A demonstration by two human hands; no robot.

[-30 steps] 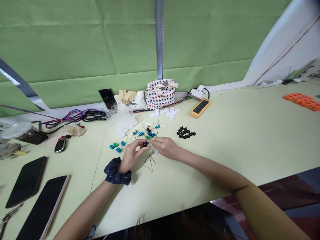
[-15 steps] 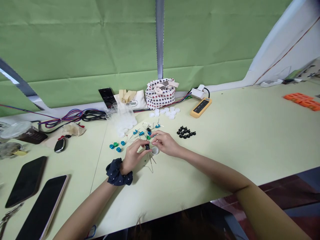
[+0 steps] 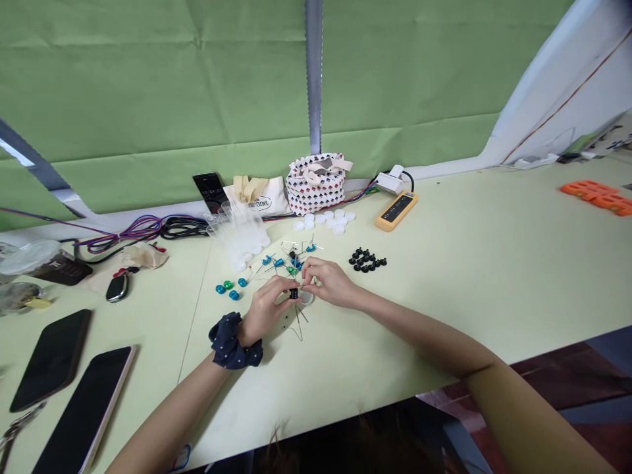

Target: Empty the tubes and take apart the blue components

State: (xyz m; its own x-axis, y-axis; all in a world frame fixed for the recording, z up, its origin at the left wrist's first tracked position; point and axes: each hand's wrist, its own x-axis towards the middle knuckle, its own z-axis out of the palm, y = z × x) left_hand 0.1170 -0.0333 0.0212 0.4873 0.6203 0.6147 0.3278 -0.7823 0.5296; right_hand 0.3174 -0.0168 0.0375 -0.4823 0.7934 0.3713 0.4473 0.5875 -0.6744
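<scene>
My left hand (image 3: 266,308), a dark scrunchie on its wrist, pinches a small black cylindrical part (image 3: 293,293) with thin wire legs. My right hand (image 3: 326,281) has its fingers pinched together right above that part, touching its top. Both hands hover over a small white cap (image 3: 307,299) on the pale table (image 3: 444,289). Loose blue and green wire-legged components (image 3: 291,260) lie just beyond the fingers. Bent wires (image 3: 297,324) rest below the hands.
Black small parts (image 3: 367,261) lie to the right, blue-green beads (image 3: 230,289) to the left. White caps (image 3: 326,222), clear tubes (image 3: 237,230), a patterned pouch (image 3: 316,184), a yellow power strip (image 3: 395,211) and cables sit farther back. Two phones (image 3: 69,388) lie at the left.
The black part has been turned from lying sideways to upright and lowered toward the white cap. My right hand shifted slightly left and up over it.
</scene>
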